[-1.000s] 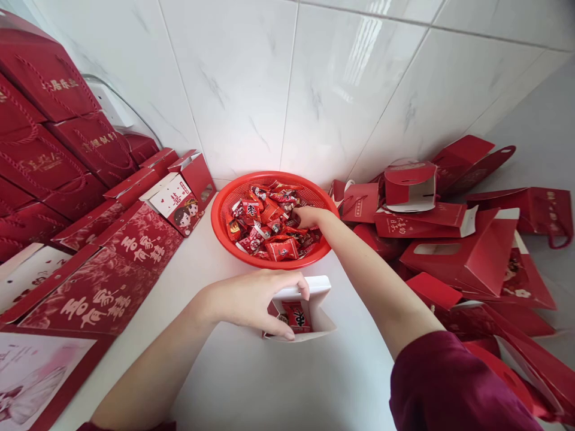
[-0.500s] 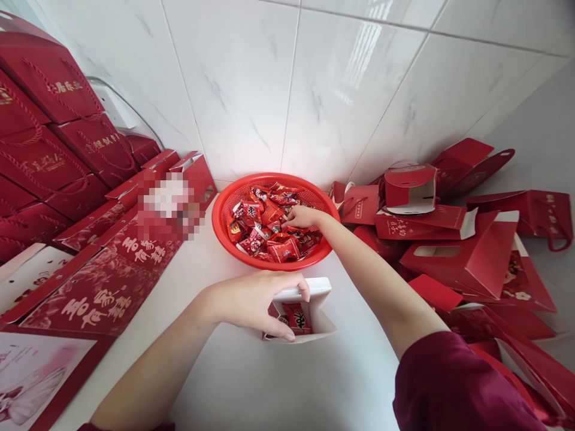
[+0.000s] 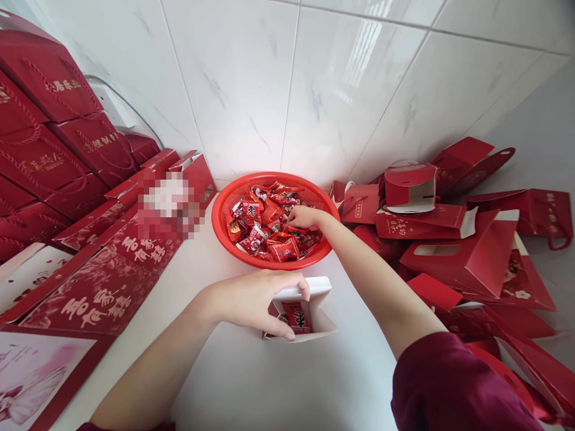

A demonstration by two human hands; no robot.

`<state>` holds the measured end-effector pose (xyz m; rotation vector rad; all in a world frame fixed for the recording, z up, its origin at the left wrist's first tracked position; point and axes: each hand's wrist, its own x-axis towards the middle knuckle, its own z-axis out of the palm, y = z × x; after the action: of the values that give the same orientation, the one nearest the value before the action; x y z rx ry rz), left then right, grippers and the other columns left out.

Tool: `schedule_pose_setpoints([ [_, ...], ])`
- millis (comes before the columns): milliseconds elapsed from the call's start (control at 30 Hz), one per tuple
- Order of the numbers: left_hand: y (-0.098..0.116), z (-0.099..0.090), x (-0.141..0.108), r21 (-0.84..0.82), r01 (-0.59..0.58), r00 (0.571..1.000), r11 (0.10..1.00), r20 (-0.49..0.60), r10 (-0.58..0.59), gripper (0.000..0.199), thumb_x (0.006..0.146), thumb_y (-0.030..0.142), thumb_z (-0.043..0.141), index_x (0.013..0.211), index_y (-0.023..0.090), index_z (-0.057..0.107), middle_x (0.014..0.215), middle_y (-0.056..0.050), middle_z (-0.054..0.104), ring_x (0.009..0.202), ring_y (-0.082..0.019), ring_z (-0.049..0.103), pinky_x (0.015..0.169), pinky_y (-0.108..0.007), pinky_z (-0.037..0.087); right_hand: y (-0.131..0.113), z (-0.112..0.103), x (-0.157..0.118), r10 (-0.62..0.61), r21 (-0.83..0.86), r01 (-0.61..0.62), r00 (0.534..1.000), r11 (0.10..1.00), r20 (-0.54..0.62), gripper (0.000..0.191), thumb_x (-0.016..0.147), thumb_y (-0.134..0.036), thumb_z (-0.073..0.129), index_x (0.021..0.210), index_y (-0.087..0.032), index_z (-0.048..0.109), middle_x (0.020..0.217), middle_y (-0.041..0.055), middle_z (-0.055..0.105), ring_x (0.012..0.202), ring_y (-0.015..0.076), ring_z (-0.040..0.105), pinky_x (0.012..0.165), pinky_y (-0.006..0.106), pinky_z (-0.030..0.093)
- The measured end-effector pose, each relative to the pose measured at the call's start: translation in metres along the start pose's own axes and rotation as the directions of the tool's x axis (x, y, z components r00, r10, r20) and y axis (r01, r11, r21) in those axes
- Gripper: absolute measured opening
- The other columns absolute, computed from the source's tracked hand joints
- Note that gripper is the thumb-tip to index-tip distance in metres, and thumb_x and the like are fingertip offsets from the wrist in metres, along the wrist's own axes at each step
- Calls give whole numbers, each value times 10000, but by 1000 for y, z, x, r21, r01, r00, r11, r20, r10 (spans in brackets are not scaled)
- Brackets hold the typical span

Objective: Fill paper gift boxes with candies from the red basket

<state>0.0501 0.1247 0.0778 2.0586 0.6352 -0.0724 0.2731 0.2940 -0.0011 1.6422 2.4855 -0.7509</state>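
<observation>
My left hand [image 3: 251, 302] grips the near-left side of a small open paper box [image 3: 320, 288], fingers over its rim and thumb at the near edge. Inside the box lie red wrapped candies [image 3: 298, 317]; part of the interior is hidden by the hand. Beyond the box sits a red plastic basket [image 3: 223, 244] holding a heap of red wrapped candies [image 3: 272, 212]. My right hand [image 3: 303, 216] reaches into the right side of this heap, fingers pinched together. Whatever lies between those fingertips is hidden from view.
On the left stand stacked red gift boxes [image 3: 74, 146] with rope handles and a row of printed red boxes [image 3: 108, 293]. Opened red cartons [image 3: 453, 263] are piled on the right. A tiled wall [image 3: 242, 90] rises behind the basket, and a white socket [image 3: 114, 108] is at left.
Almost nothing differs. Both hands keep their places, the left at the box and the right in the candies; the right sleeve has shifted very slightly left.
</observation>
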Motion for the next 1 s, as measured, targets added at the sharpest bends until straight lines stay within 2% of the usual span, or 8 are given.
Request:
schedule_pose_setpoints([
  [300,0,0,0,-11,5,1000,1000,8,-5,442,701,381,764,1069,288,538,1004,51,626,654,-100,599,589,-193,401,0,-2,-4,72,-71,-74,997,995,-33,252,931,-384,609,927,-137,662,939,38,683,831,167,645,781,341,526],
  [467,1,0,-2,30,-5,1000,1000,-23,6,432,703,353,772,1084,298,576,1071,38,615,784,-132,632,655,-201,436,-1,-10,-22,45,-12,-49,970,999,-239,162,861,-225,613,761,-141,709,830,58,721,806,187,633,744,264,427],
  [600,2,0,-5,141,-85,986,986,-130,104,273,777,350,727,1034,289,662,1193,3,586,999,-185,614,817,-247,454,-19,-11,-60,24,67,6,898,998,-439,285,923,-270,470,891,-132,717,847,53,723,762,166,611,686,246,411],
  [733,3,-2,-8,113,-143,924,983,-342,173,153,875,366,633,909,232,700,1194,-31,612,1059,-196,606,901,-297,460,-48,-4,-112,1,215,162,797,963,-604,318,950,-338,460,920,-144,710,834,45,722,737,164,626,685,247,452],
  [833,3,-4,-9,-24,-112,805,993,-588,76,208,891,405,612,919,204,661,1013,-30,670,949,-171,636,859,-297,496,-72,5,-149,-35,334,403,680,852,-732,239,924,-334,564,917,-164,731,880,52,738,787,179,668,724,272,510],
  [900,3,-5,-9,-124,-120,732,985,-681,3,273,869,433,642,1019,206,634,994,-29,681,922,-166,644,821,-287,518,-86,12,-169,-66,292,502,580,814,-812,180,912,-303,607,940,-188,744,920,56,743,834,186,681,758,302,538],
  [933,4,-5,-9,-167,-145,724,975,-690,-11,319,861,441,654,1074,206,624,1015,-36,684,924,-168,647,810,-285,526,-92,16,-178,-89,246,536,524,808,-847,157,909,-281,619,954,-203,747,929,56,743,845,187,682,764,316,549],
  [1000,5,-4,-9,-257,-225,763,940,-646,5,357,870,439,647,1130,195,622,1041,-58,688,914,-168,655,801,-284,536,-101,23,-192,-161,123,590,406,798,-900,141,902,-226,632,982,-228,749,934,52,734,846,183,683,756,329,567],
])
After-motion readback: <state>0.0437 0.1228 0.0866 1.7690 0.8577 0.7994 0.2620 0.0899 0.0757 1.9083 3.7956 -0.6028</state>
